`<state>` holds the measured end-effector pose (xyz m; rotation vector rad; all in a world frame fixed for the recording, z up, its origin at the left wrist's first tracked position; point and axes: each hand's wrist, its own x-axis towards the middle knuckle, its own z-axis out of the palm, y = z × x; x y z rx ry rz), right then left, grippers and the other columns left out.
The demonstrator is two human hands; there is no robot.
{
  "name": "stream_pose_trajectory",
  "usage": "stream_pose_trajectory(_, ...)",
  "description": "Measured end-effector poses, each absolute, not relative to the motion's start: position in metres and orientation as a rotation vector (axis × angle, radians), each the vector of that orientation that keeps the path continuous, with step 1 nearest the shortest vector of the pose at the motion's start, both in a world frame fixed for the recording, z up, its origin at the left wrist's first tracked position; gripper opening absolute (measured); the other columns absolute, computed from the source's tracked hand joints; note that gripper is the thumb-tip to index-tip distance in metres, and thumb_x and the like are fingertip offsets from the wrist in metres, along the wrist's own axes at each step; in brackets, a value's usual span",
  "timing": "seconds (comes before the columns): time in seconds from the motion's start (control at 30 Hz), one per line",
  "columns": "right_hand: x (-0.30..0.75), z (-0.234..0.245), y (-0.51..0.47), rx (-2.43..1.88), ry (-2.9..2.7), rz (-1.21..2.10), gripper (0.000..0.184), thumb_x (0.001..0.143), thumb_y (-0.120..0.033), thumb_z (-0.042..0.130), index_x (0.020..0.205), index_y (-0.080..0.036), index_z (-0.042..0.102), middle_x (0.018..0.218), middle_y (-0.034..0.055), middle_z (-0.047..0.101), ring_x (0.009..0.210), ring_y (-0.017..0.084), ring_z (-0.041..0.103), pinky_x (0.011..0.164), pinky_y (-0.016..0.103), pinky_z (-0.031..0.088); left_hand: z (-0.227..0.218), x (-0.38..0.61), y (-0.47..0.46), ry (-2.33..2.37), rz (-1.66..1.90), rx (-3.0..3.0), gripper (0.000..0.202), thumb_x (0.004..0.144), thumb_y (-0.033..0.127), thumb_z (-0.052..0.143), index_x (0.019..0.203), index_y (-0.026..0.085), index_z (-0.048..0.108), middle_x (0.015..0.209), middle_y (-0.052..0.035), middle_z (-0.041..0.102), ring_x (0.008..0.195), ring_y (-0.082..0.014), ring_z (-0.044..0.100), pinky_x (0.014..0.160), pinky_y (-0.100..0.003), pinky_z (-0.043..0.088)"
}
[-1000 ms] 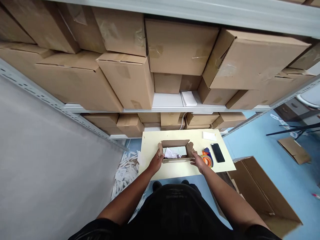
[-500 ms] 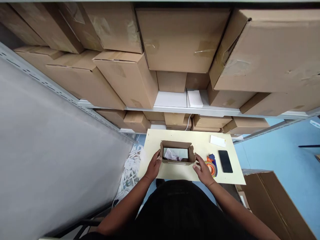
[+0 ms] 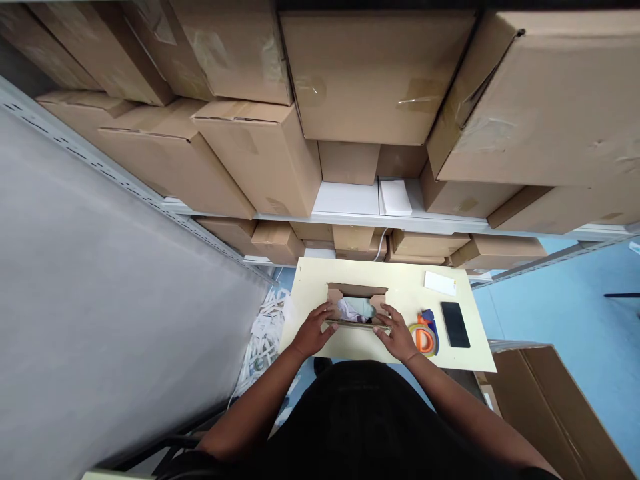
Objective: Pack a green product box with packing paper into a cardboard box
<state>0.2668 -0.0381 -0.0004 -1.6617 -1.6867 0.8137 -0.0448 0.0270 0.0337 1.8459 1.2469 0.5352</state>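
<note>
A small open cardboard box (image 3: 357,291) sits on the cream table, its two short end flaps leaning inward over the opening. Inside are crumpled whitish-purple wrapping (image 3: 353,309) and a pale green piece (image 3: 367,307) whose kind I cannot make out. My left hand (image 3: 314,331) holds the box's left end, fingers over the flap and thumb by the front edge. At the opposite end, my right hand (image 3: 397,335) grips in the same way, fingers on the right flap. A tape dispenser (image 3: 426,333), orange and blue with a roll on it, lies just right of my right hand.
On the table (image 3: 320,267), a black phone (image 3: 455,325) and a white card or small box (image 3: 440,283) lie at the right. Shelves of cardboard boxes (image 3: 375,73) rise behind. Paper scraps (image 3: 263,333) cover the floor at left; a large open carton (image 3: 555,400) stands at lower right.
The box's end flaps have gone from upright to leaning inward. Both my hands have moved closer together, onto the flaps. The view has shifted slightly.
</note>
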Motion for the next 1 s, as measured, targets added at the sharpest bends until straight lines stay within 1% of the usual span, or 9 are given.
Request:
stream_pose_trajectory(0.1, 0.265, -0.001, -0.037, -1.653, -1.608, 0.836, 0.04, 0.096, -0.055, 0.059, 0.117, -0.025, 0.076, 0.151, 0.0117, 0.055, 0.141, 0.033, 0.049, 0.121, 0.054, 0.038, 0.043, -0.051, 0.044, 1.209, 0.536, 1.745, 0.046, 0.1, 0.055, 0.048, 0.123, 0.022, 0.072, 0.146, -0.0117, 0.061, 0.136, -0.0271, 0.057, 0.116, -0.046, 0.046)
stream_pose_trajectory(0.2, 0.257, -0.003, -0.032, -1.685, -1.471, 0.807, 0.037, 0.096, -0.055, 0.058, 0.11, -0.024, 0.074, 0.14, 0.0125, 0.06, 0.134, 0.03, 0.055, 0.118, 0.052, 0.042, 0.05, -0.053, 0.065, 1.307, 0.597, 1.705, 0.051, 0.103, 0.056, 0.041, 0.129, 0.02, 0.067, 0.132, -0.0116, 0.068, 0.123, -0.0244, 0.064, 0.11, -0.042, 0.049)
stream_pose_trajectory(0.33, 0.247, -0.009, -0.026, -1.748, -1.398, 0.693, 0.032, 0.093, -0.049, 0.063, 0.11, -0.023, 0.066, 0.127, 0.0134, 0.061, 0.121, 0.029, 0.059, 0.112, 0.05, 0.046, 0.058, -0.042, 0.087, 1.359, 0.672, 1.703, 0.059, 0.102, 0.054, 0.044, 0.149, 0.018, 0.049, 0.151, -0.0151, 0.054, 0.126, -0.0243, 0.062, 0.103, -0.038, 0.052)
stream_pose_trajectory(0.4, 0.244, -0.012, -0.025, -1.773, -1.401, 0.638, 0.034, 0.091, -0.045, 0.065, 0.114, -0.022, 0.061, 0.123, 0.0139, 0.059, 0.119, 0.031, 0.058, 0.109, 0.051, 0.048, 0.061, -0.035, 0.089, 1.308, 0.656, 1.706, 0.06, 0.102, 0.053, 0.046, 0.152, 0.019, 0.048, 0.153, -0.0145, 0.052, 0.131, -0.0247, 0.058, 0.104, -0.037, 0.052)
stream_pose_trajectory(0.57, 0.239, -0.013, -0.024, -1.851, -1.371, 0.588, 0.045, 0.086, -0.042, 0.066, 0.124, -0.021, 0.053, 0.124, 0.0143, 0.057, 0.118, 0.033, 0.057, 0.104, 0.051, 0.049, 0.057, -0.025, 0.066, 1.316, 0.605, 1.919, 0.05, 0.099, 0.047, 0.053, 0.141, 0.02, 0.06, 0.142, -0.0125, 0.061, 0.134, -0.0281, 0.052, 0.116, -0.046, 0.043)
stream_pose_trajectory(0.7, 0.245, -0.007, -0.034, -1.798, -1.435, 0.661, 0.041, 0.088, -0.039, 0.063, 0.125, -0.023, 0.053, 0.128, 0.0128, 0.058, 0.119, 0.03, 0.058, 0.105, 0.047, 0.05, 0.039, -0.024, 0.044, 1.366, 0.549, 2.076, 0.038, 0.099, 0.04, 0.054, 0.129, 0.023, 0.069, 0.135, -0.011, 0.064, 0.136, -0.0309, 0.048, 0.123, -0.052, 0.033)
stream_pose_trajectory(0.8, 0.271, -0.009, -0.056, -1.812, -1.444, 0.683, 0.033, 0.092, -0.039, 0.058, 0.12, -0.023, 0.059, 0.12, 0.0116, 0.062, 0.112, 0.028, 0.061, 0.099, 0.044, 0.052, 0.024, -0.021, 0.039, 1.391, 0.527, 2.142, 0.037, 0.1, 0.038, 0.051, 0.127, 0.021, 0.069, 0.134, -0.013, 0.063, 0.134, -0.031, 0.049, 0.122, -0.05, 0.035)
stream_pose_trajectory(0.9, 0.322, -0.019, -0.086, -2.06, -1.319, 0.54, 0.031, 0.092, -0.039, 0.055, 0.113, -0.018, 0.065, 0.107, 0.0126, 0.065, 0.101, 0.029, 0.063, 0.095, 0.044, 0.052, 0.013, -0.019, 0.043, 1.393, 0.519, 2.196, 0.037, 0.101, 0.035, 0.048, 0.129, 0.019, 0.067, 0.135, -0.0155, 0.062, 0.132, -0.0312, 0.051, 0.121, -0.05, 0.037)
stream_pose_trajectory(1.0, 0.385, -0.03, -0.111, -2.405, -1.276, 0.392, 0.034, 0.091, -0.03, 0.052, 0.115, -0.013, 0.069, 0.111, 0.0166, 0.065, 0.106, 0.031, 0.061, 0.1, 0.045, 0.048, 0.003, -0.019, 0.046, 1.382, 0.583, 2.282, 0.036, 0.101, 0.031, 0.048, 0.129, 0.018, 0.065, 0.133, -0.0167, 0.061, 0.132, -0.0323, 0.051, 0.119, -0.053, 0.039)
